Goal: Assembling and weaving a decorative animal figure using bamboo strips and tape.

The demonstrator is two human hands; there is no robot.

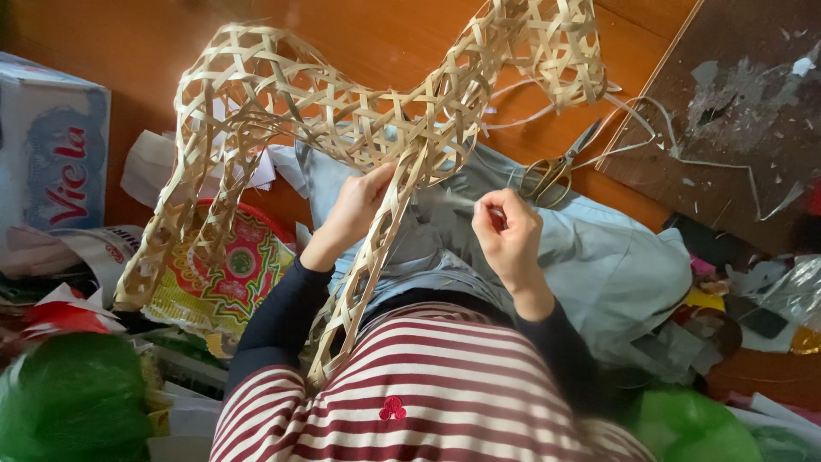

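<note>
An open-weave frame of pale bamboo strips (342, 111) spreads over my lap, with long woven arms running to the left, down toward my chest and up to the right. My left hand (357, 205) grips the frame where the arms meet. My right hand (506, 231) is closed, pinching a thin strip that runs toward the frame. I sit on the wooden floor (128, 43) in light blue trousers (616, 265) and a red-and-white striped top.
Scissors (556, 171) lie on the floor beyond my right hand. A dark board (744, 111) with scraps sits at the right. A cardboard box (51, 145), a colourful round tray (235, 265) and green plastic bags (73, 398) crowd the left.
</note>
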